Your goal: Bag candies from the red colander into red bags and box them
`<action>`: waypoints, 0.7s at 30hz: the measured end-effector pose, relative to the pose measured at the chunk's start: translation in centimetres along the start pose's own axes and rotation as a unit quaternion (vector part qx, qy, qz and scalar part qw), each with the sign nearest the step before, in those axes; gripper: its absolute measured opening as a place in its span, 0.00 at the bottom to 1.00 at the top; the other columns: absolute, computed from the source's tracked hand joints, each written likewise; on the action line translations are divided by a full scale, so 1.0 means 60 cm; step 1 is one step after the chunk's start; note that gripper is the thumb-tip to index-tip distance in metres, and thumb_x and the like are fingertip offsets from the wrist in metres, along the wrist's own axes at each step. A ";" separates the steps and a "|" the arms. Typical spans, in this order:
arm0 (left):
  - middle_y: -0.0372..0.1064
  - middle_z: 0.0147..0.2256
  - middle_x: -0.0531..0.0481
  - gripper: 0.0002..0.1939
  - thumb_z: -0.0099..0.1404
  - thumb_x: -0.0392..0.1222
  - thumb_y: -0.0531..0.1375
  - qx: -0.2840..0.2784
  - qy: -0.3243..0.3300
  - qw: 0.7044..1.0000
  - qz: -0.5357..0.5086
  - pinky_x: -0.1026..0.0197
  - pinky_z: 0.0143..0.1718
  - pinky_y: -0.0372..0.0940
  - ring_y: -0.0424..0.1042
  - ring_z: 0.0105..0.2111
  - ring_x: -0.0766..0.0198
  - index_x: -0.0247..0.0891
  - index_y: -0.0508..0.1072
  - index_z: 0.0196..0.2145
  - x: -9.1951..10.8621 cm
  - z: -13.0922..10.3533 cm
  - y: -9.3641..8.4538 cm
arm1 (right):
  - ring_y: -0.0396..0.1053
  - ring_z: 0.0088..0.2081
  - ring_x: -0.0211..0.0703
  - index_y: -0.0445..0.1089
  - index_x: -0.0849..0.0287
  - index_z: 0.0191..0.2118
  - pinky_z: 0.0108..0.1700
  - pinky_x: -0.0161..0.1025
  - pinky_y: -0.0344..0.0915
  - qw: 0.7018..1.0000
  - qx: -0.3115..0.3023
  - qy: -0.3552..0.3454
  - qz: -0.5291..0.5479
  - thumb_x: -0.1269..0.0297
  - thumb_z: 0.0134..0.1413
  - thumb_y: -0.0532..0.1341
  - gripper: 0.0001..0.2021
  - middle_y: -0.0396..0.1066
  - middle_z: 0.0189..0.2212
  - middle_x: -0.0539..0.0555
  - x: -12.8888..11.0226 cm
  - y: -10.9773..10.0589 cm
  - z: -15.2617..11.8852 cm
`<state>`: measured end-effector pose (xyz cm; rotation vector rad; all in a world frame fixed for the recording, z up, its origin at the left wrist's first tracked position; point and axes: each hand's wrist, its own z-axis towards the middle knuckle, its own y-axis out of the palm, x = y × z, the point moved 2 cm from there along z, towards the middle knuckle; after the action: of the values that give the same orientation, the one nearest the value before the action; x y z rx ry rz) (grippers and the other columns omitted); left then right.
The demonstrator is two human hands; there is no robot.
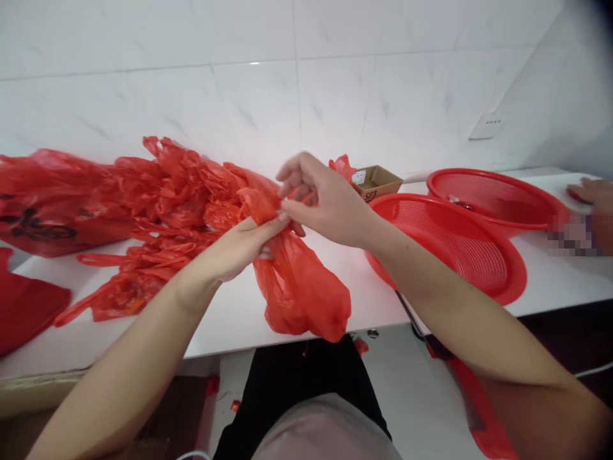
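Note:
A filled red plastic bag [304, 287] hangs in front of me at the table's front edge, its lower part bulging to the right. My left hand [251, 246] is closed around its gathered neck, thumb on top. Over the same neck, my right hand [320, 201] has its fingers curled, with the thumb tip close to my left thumb. Some red film shows between the right fingers, and their exact hold is partly hidden. Just left of my hands lies a heap of knotted red plastic bags [167, 185]. What is inside the bags cannot be made out.
Two red plastic baskets [514, 275] stand to the right on the white table [225, 326]. Behind my right hand is a small cardboard box [380, 182]. A large red bag [52, 191] lies far left. Another person's hand [594, 191] rests at the right edge.

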<state>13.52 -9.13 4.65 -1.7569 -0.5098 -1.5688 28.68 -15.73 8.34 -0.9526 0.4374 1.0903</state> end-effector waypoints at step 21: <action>0.77 0.37 0.52 0.10 0.60 0.31 0.58 -0.024 0.191 0.954 0.231 0.59 0.41 0.68 0.74 0.38 0.61 0.42 0.77 0.35 -0.028 -0.025 -0.030 | 0.70 0.40 0.38 0.68 0.54 0.43 0.44 0.39 0.67 0.980 0.000 0.139 0.140 0.59 0.65 0.52 0.10 0.72 0.36 0.50 0.106 0.085 -0.016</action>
<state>10.91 -8.72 3.49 -1.4193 0.1243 -1.5257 27.00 -12.34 1.03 -1.0693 0.8195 1.2136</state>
